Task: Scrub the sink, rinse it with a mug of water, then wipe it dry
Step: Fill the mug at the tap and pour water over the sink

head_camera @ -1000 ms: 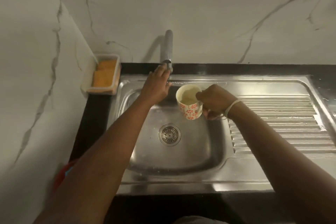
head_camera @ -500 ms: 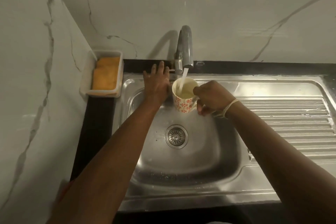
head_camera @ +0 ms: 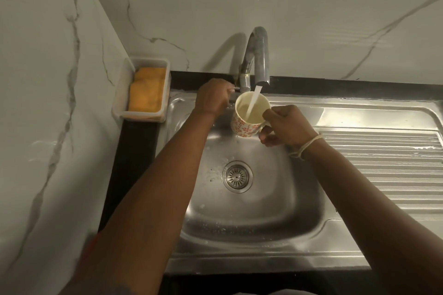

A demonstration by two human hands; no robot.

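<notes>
While water fills mug (head_camera: 249,115), sponges (head_camera: 146,93) sit left

one mug (head_camera: 248,115), one tap (head_camera: 257,55), one sink (head_camera: 239,254), two hands (head_camera: 213,98)

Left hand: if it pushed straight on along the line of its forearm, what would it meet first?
The left hand grips the tap lever already; straight on, it would probably meet the black counter strip at the sink's back, then the marble wall. Depth is hard to judge from above.

This is a home kitchen. A shiny steel sink (head_camera: 251,227) with a ribbed draining side sits in a black counter (head_camera: 134,151), under a curved grey tap (head_camera: 260,55) and white marble walls (head_camera: 311,19).
</notes>
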